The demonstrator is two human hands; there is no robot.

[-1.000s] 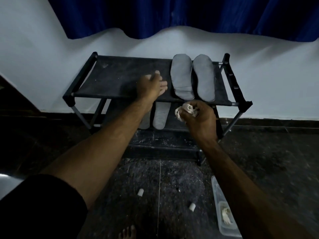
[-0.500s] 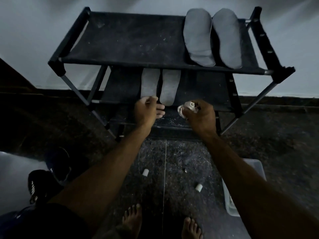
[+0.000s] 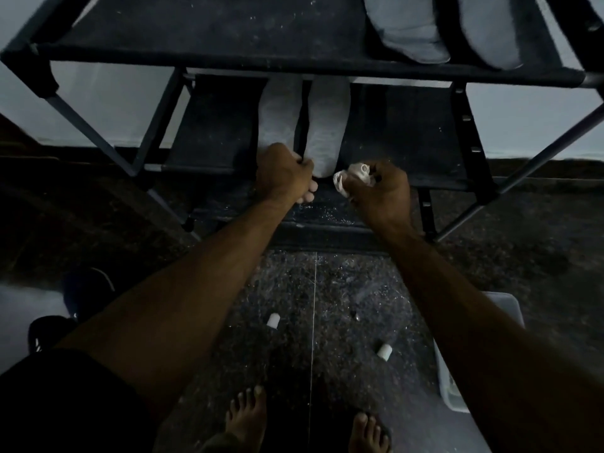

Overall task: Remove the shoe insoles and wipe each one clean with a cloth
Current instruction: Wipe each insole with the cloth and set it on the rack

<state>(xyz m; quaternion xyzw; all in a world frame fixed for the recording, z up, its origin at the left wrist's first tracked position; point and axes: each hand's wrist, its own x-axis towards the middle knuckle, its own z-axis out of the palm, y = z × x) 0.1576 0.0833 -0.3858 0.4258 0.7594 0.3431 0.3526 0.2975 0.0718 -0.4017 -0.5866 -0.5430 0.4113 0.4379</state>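
Dark speckled stone floor [image 3: 327, 289] runs up to a pale wall, and against that wall stands a black shoe rack [image 3: 202, 50] with fabric tiers, which serves as the landmark for everything else. On the rack's top tier, toward its right end, lie two grey insoles [image 3: 408, 31] side by side. On the middle tier, near its centre, lie two paler insoles [image 3: 327, 122], also side by side, heels toward the person.

The left hand [image 3: 282, 174] reaches to the front edge of the middle tier, its grip curled over the heel of the left-hand pale insole [image 3: 279, 116]; whether the fingers have truly closed on it is hard to tell in the dim light, though it looks like a pinch. The right hand [image 3: 379, 188] hovers just in front of the same tier, its grip clamped on a crumpled white cloth [image 3: 354, 176].

In front of the rack, two small white cylinders [image 3: 273, 321] lie on the floor, a clear plastic tub [image 3: 454, 387] stands to the right, and dark shoes [image 3: 85, 289] sit to the left.

The next step looks like drawing this insole out for wiping. Risks: a shallow pinch on the heel could let it slip and drop to the gritty floor; dragging it could nudge its neighbour off the tier; the dusty fabric could soil it again.
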